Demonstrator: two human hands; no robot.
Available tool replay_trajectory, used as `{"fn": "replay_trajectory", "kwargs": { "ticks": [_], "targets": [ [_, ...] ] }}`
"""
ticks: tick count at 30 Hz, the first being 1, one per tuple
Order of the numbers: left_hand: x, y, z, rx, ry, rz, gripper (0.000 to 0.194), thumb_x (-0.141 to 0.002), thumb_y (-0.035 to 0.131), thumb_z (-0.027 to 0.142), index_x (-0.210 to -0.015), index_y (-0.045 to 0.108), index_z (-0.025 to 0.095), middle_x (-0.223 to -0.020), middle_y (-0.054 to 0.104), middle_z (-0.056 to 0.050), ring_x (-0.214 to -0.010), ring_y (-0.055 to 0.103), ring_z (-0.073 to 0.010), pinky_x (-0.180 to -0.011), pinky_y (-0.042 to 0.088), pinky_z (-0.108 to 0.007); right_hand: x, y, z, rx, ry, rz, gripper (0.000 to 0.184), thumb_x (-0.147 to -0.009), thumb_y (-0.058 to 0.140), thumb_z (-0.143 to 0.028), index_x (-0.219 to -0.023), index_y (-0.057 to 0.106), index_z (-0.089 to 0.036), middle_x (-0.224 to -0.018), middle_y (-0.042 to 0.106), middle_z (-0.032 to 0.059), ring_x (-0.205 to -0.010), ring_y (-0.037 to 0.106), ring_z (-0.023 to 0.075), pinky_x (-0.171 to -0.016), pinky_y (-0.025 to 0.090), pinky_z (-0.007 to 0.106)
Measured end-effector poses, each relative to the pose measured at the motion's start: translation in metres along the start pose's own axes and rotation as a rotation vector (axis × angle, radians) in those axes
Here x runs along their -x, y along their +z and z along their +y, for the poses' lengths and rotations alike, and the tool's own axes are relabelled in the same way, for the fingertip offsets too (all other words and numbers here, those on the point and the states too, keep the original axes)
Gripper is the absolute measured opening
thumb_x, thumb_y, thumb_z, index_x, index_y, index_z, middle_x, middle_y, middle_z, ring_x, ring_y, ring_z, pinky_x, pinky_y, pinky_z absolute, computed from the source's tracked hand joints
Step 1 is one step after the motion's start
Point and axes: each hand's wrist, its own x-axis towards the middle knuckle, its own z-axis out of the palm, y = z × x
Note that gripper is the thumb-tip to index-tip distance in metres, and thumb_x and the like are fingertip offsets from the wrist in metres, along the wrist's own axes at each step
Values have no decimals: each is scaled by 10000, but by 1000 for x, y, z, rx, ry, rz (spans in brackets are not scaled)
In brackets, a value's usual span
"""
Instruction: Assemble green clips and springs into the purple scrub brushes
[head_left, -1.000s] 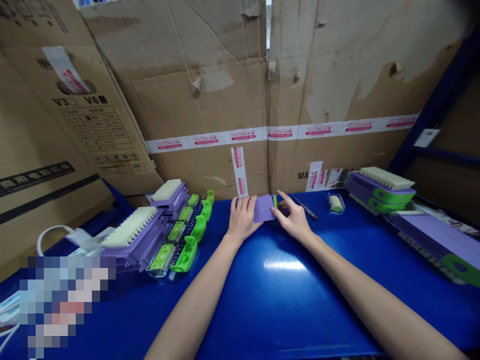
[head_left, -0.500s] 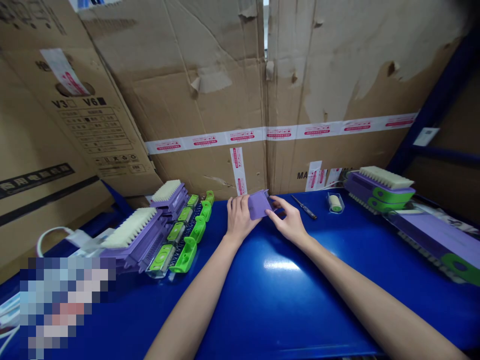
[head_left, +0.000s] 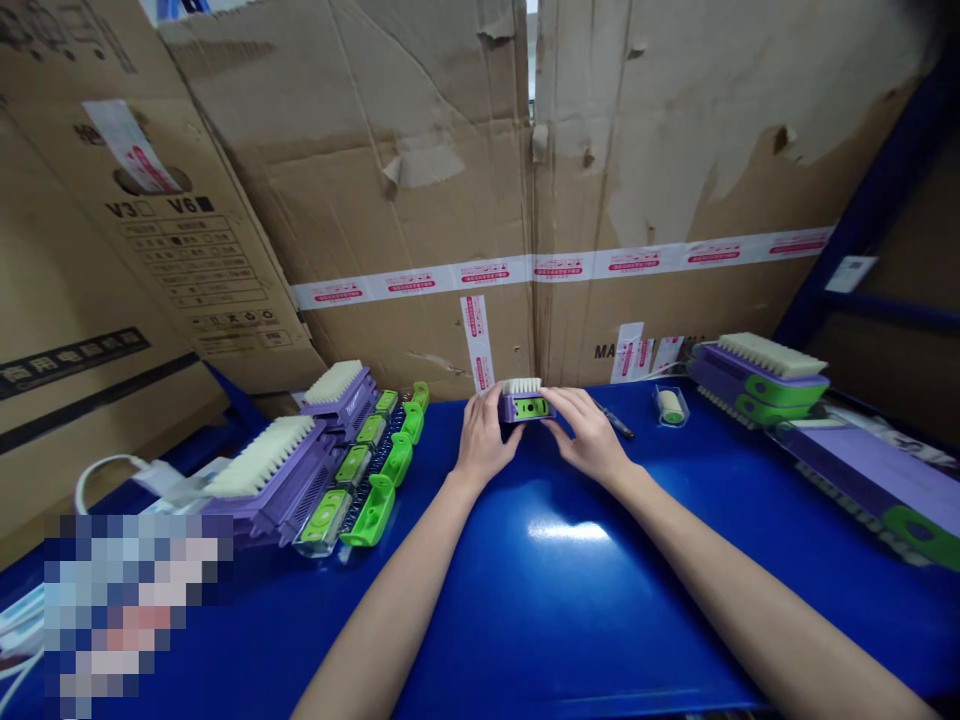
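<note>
Between my two hands is a purple brush with pale bristles on top and a green end piece that faces me. My left hand grips its left side, thumb low and fingers curled over the edge. On the opposite side my right hand closes round the brush with thumb and fingers. A slim dark screwdriver-like tool lies just beyond my right hand, part of it hidden. The underside of the brush is out of sight.
Left stand purple brush bodies, green-topped inserts and bright green caps. A clear case with a small roll sits at right, near finished-looking purple-green brushes. Cardboard walls the back of the blue table.
The brush has been turned: its flat purple face showed before, now its bristles point up and its green end faces me. Both hands have shifted their hold round it.
</note>
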Motion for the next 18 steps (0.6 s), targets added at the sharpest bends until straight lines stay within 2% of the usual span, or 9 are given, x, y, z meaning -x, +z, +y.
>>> {"fn": "replay_trajectory", "kwargs": {
  "ticks": [3,8,10,13,18],
  "targets": [
    [2,2,-3,-19,-32,-46,591,-778,563,159,-1319,326,162,-1146,567,-142,-1063,554,-264,-892,460,-409,0,0,1,35,-4,-65,459,-890,452,-204,-1348,413,-211,-1204,569,110,-1105,517,235,-932,456,442],
    [2,3,-3,-89,-49,-34,528,-756,589,158,-1252,408,149,-1063,592,-129,-978,575,-260,-842,478,-384,1,-2,7,148,82,-70,468,-870,477,-275,-1327,432,-185,-1225,555,114,-1130,491,239,-937,429,412],
    [2,2,-3,-118,-60,-4,504,-750,612,177,-1218,427,147,-1037,598,-125,-958,579,-260,-830,479,-380,2,-4,14,264,179,-54,445,-869,473,-315,-1287,474,-162,-1204,564,124,-1122,488,250,-935,409,410],
    [2,2,-3,-150,-82,27,460,-741,639,199,-1154,448,137,-993,602,-124,-926,586,-261,-797,482,-371,6,-7,29,480,408,-5,422,-873,436,-340,-1230,523,-132,-1193,559,146,-1103,478,279,-926,376,433],
    [4,3,-4,-174,-103,48,440,-749,643,236,-1123,434,138,-983,599,-121,-920,592,-258,-775,473,-358,19,-20,61,766,716,52,454,-825,456,-319,-1232,516,-128,-1297,438,206,-1185,361,346,-939,272,546]
  ]
}}
